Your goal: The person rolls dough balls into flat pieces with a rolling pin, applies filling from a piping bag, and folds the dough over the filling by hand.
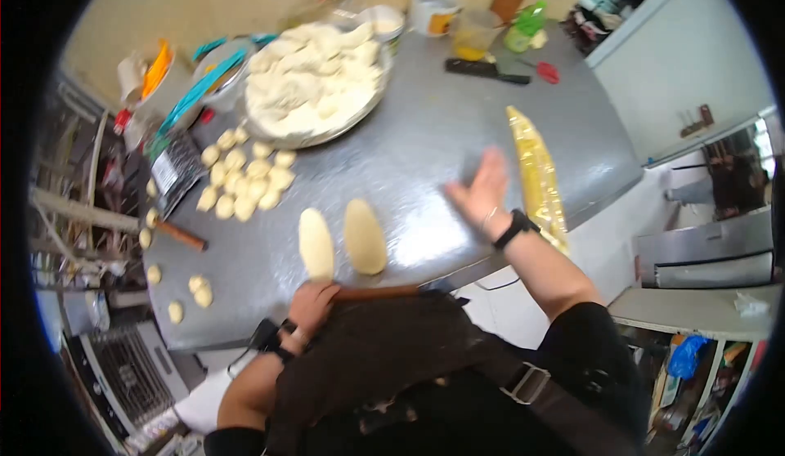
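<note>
My left hand [312, 307] is at the near table edge, its fingers closed around the left end of a wooden rolling pin [376, 292]. Just beyond it lies a flat oval of rolled dough [316, 243], its near end close to my fingers. A second dough oval [365, 237] lies to the right of the first. My right hand [484, 190] is over the table with thumb and fingers apart, slightly blurred and holding nothing. To its right is a long yellow, shiny plastic-wrapped packet [538, 178], reaching to the table edge.
Several dough balls [244, 180] cluster left of centre beside a large bowl of floury dough [315, 88]. A second wooden stick [181, 235] lies at left. Along the back stand a measuring jug [476, 35], a green bottle [526, 27] and a black-handled knife [486, 70].
</note>
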### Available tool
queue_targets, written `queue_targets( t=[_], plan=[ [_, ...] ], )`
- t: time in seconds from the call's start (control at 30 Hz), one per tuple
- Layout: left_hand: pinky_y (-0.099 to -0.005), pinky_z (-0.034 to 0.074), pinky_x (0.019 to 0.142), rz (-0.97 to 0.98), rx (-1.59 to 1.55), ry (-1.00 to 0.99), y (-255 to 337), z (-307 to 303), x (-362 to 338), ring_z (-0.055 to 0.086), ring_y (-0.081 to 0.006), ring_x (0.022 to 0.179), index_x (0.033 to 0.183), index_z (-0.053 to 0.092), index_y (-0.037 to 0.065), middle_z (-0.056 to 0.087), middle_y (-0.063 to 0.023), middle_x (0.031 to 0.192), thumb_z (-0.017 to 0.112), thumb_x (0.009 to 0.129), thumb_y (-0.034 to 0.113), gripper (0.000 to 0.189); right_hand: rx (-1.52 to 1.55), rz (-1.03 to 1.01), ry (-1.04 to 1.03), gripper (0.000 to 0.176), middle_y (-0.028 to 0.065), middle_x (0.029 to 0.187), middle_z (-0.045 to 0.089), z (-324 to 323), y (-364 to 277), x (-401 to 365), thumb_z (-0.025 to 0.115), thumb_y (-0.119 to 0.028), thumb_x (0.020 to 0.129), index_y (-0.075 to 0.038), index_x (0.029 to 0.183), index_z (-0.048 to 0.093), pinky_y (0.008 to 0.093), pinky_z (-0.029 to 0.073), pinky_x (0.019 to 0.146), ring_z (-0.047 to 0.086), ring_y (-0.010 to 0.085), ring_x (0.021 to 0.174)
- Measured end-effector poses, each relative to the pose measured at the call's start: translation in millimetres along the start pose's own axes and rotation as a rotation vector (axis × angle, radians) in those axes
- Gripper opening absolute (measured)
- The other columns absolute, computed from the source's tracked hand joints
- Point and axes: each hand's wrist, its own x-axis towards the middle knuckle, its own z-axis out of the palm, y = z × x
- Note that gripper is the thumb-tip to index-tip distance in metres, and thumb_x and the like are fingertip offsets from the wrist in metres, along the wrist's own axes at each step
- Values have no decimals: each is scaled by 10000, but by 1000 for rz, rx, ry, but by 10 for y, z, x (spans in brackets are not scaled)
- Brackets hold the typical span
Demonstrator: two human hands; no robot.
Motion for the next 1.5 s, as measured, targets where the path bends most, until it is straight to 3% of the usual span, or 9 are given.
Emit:
queue_targets(
  t=[0.1,0.17,0.2,0.37,0.5,0.63,0.9,1.1,1.5],
  plan=[
    [-436,471,872,-157,37,216,127,-116,-177,582,-361,970,1107,610,64,609,-155,1065,663,710,3,405,-78,545,-103,1190,273,1523,248,-863,629,651,805,-512,670,18,1492,126,465,318,1127,269,388,1416],
    [-428,456,901,-416,-22,394,180,-168,-316,567,-363,994,1139,588,39,589,-171,1089,666,745,-3,404,-79,698,-263,1128,184,1428,446,-443,1399,868,845,-426,627,-33,1478,217,462,417,1054,456,334,1310],
    [-425,448,915,-550,-50,476,166,-197,-411,559,-364,1006,1155,577,26,580,-179,1100,668,763,-6,404,-87,701,-140,994,188,1307,543,-449,1290,787,837,-349,621,-60,1427,331,450,444,1020,539,350,1215],
    [-418,425,935,-840,19,682,-175,-201,-896,544,-357,1031,1190,554,-7,564,-190,1104,667,812,-1,394,-88,65,-247,777,180,1247,553,-107,1122,260,750,-201,639,-78,1338,436,491,447,978,537,370,1167],
    [-445,430,933,-958,102,590,-345,-299,-951,543,-390,1036,1190,564,3,587,-199,1081,680,803,35,405,-261,21,-573,898,150,1356,427,-294,241,-55,749,-203,626,-107,1413,326,548,411,988,465,340,1237],
    [-466,427,932,-982,138,549,-536,-365,-801,539,-404,1041,1182,580,26,596,-198,1073,669,807,61,387,-155,-469,-238,820,170,1320,479,215,-211,-1,728,-170,651,-82,1380,364,527,433,979,504,361,1204],
    [-464,430,915,-882,249,551,-580,-423,-761,540,-389,1031,1192,584,43,587,-188,1096,650,832,115,373,56,-427,-658,255,157,993,687,333,-457,309,673,-123,735,-46,977,652,407,502,863,640,356,974],
    [-462,438,892,-871,228,567,-596,-414,-769,543,-384,1005,1197,588,52,583,-178,1071,650,837,128,373,205,-445,-979,292,135,1015,681,219,-669,210,692,-141,711,-35,980,653,332,501,831,645,259,929],
    [-447,445,895,-878,204,615,-537,-461,-729,555,-371,1014,1167,611,55,592,-165,1072,653,811,102,361,238,-464,-877,399,105,923,709,271,-942,-107,764,-406,786,-79,1000,683,340,513,790,667,255,864]
  ],
)
